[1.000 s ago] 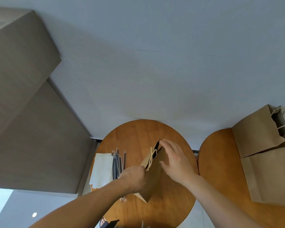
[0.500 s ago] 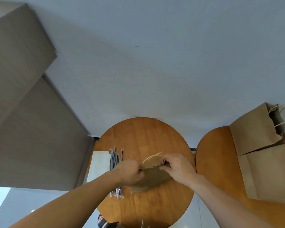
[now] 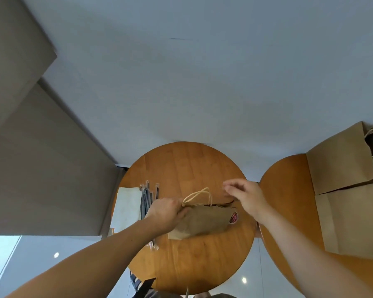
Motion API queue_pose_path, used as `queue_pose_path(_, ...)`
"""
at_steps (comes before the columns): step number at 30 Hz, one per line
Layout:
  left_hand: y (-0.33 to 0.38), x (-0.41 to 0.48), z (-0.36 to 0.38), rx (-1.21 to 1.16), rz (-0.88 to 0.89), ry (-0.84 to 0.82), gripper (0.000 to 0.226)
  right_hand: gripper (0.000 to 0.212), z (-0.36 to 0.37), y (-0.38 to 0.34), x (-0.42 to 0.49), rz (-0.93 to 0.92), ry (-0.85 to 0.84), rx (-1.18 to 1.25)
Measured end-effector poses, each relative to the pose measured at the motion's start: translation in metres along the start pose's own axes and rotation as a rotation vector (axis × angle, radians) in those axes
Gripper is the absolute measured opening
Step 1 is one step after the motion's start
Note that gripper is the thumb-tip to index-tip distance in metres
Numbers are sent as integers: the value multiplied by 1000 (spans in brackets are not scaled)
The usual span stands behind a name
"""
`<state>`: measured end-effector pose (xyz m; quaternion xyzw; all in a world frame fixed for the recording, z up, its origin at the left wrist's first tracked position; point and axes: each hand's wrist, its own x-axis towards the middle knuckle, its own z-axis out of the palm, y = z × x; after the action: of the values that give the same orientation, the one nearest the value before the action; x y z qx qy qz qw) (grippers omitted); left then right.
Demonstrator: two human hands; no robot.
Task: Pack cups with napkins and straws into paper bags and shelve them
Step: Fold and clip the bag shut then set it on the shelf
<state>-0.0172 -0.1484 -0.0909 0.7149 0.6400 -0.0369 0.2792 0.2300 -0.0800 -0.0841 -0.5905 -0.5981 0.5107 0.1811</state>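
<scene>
The person's left hand (image 3: 166,214) grips the left end of a brown paper bag (image 3: 202,222), fingers curled round the paper just beside its twine handles (image 3: 199,195). The bag sits near the middle of the round wooden table (image 3: 185,164). The right hand (image 3: 246,196) hovers just above the bag's right end, fingers loosely bent and holding nothing (it is blurred, so finer detail is lost). A red-and-white patch (image 3: 233,217) shows at that end, possibly a cup, though this cannot be told.

To the left of the bag lie wrapped straws (image 3: 148,198) and white napkins (image 3: 127,207). Two more paper bags (image 3: 340,160) rest on the neighbouring table (image 3: 289,190) to the right.

The step in hand looks like opening the bag for filling. The next move probably calls for the right hand to catch the free edge and spread the mouth while the left hand steadies it.
</scene>
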Motion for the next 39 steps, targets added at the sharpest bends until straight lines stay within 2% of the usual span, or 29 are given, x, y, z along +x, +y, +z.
queue_pose_path(2,-5,3,2,-36,-6,-7,32,18,-10,25,14,85,160,-89)
queue_pose_path(3,-6,5,2,-52,-14,-4,31,21,-12,40,21,145,166,-200)
queue_pose_path(5,-9,7,4,-76,-30,1,32,26,-8,72,30,269,77,-388)
queue_pose_path(8,-7,9,5,-101,-58,8,38,27,6,110,36,345,-60,-508)
queue_pose_path(12,-2,13,5,-145,-66,34,31,37,25,138,48,382,-51,-639)
queue_pose_path(17,5,17,10,-160,-98,44,27,27,37,146,54,426,-127,-763)
queue_pose_path(30,8,13,10,-218,-129,44,31,32,43,142,53,436,-51,-737)
queue_pose_path(39,4,10,12,-174,-96,37,30,34,32,147,48,442,-18,-500)
